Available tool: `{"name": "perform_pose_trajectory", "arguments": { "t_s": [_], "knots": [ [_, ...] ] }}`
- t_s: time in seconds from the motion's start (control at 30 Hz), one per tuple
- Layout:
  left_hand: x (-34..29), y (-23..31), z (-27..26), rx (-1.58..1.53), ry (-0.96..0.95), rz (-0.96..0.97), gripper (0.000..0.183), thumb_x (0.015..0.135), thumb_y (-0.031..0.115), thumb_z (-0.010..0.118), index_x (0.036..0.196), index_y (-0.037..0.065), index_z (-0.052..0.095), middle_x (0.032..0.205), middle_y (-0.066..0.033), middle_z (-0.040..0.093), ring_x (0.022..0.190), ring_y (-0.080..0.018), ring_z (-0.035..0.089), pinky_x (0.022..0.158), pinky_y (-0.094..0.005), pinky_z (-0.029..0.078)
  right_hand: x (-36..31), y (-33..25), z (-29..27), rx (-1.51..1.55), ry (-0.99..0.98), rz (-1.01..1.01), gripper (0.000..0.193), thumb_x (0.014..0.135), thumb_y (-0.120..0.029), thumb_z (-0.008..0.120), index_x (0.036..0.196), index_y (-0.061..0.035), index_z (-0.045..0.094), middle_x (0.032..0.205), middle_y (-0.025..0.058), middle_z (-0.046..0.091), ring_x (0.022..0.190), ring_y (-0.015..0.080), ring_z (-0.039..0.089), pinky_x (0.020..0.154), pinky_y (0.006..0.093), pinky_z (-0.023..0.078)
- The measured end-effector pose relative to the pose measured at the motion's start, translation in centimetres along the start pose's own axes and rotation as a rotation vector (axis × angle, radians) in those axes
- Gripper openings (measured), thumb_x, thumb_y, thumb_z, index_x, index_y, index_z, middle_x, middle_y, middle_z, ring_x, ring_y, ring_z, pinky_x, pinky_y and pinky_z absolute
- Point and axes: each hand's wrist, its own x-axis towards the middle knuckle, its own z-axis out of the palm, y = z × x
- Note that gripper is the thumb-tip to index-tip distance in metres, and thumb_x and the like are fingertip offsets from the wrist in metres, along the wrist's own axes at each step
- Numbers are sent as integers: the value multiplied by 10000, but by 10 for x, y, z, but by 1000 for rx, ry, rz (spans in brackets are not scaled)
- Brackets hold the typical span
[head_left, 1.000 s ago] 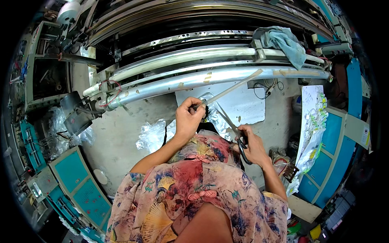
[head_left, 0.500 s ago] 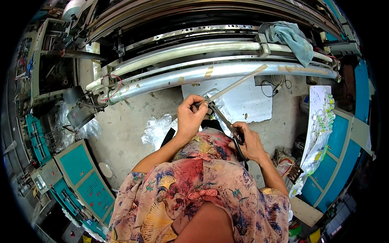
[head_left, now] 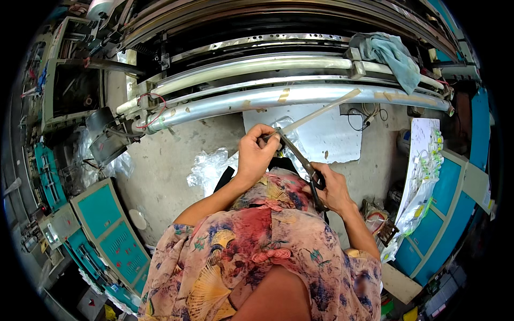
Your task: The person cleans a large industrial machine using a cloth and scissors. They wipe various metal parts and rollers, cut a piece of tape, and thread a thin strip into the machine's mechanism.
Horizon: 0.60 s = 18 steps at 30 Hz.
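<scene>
My left hand pinches one end of a long, narrow, beige strip that looks like tape. From those fingers the strip slants away to the upper right, toward the silver roller. In my right hand is a pair of scissors with black handles, its fingers wrapped round the loops. The scissors' tips meet the strip right beside my left fingertips; whether the blades are fully together there cannot be made out. Both hands are held in front of my patterned shirt.
A large machine with a silver roller runs across the far side. A blue-grey cloth drapes over its right part. White sheeting and crumpled clear plastic lie on the floor. Teal cabinets stand left and right.
The view has shifted slightly. My hands, the scissors and the strip keep nearly the same arrangement, with the scissors' tips still at the strip by my left fingers.
</scene>
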Motion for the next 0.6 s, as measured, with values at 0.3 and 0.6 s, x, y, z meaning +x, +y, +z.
{"name": "perform_pose_trajectory", "arguments": {
  "t_s": [0.3, 0.6],
  "knots": [
    [-1, -20, -3, 20, 9, 54, 125, 895, 123, 693, 945, 8, 688, 719, 39, 599, 617, -16, 435, 544, -233, 363, -4, 6, 4, -68, 30, -24, 654, 740, -354, 887, 1241, -50, 598, 826, 143, 641, 685, 297, 623, 627, 377, 506],
    [-43, 30, -133, 463, 439, 627, 250, 814, -2, 781, 1028, 6, 653, 942, -116, 653, 750, -199, 632, 628, -311, 506, 45, -47, -8, -100, -47, -352, 609, 707, -333, 908, 1165, -57, 616, 836, 96, 665, 642, 243, 627, 591, 332, 500]
  ]
}}
